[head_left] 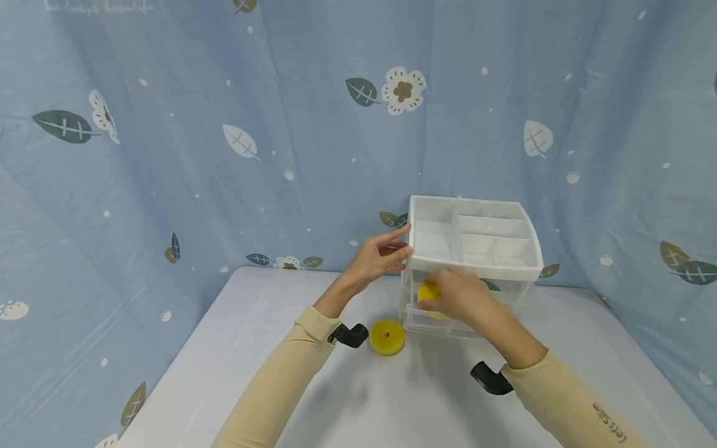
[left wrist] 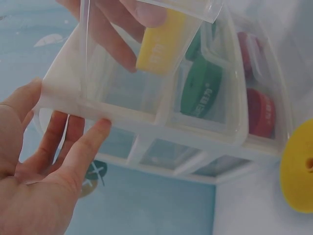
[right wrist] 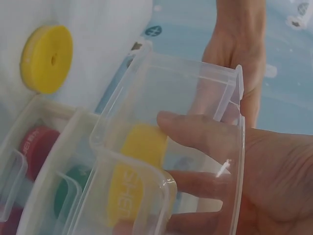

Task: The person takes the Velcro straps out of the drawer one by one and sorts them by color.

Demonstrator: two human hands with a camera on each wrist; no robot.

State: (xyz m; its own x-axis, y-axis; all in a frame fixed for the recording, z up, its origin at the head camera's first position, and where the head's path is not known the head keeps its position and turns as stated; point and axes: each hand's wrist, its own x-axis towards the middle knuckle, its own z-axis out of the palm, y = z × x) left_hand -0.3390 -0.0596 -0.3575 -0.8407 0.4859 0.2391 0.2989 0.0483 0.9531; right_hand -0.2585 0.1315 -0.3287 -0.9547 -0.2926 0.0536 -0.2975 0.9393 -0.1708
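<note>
your right hand (head_left: 463, 298) is clamped on a yellow roll (head_left: 427, 291), which sits inside the clear, pulled-out drawer (head_left: 448, 328) of the white organizer (head_left: 476, 269) near the counter's (head_left: 280, 305) back edge, toward its right corner. your left hand (head_left: 376, 260) has its fingers apart, touching the organizer's left side. a second yellow roll (head_left: 386, 336) lies flat just beside the organizer's front left corner. a green roll (left wrist: 201, 88) and a red roll (left wrist: 260, 113) show in the lower drawers.

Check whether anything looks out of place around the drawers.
Nothing looks damaged, but a yellow roll lies on the table, perhaps odd since a green roll and red rolls sit in the drawers and the right hand holds another yellow roll inside one.
</note>
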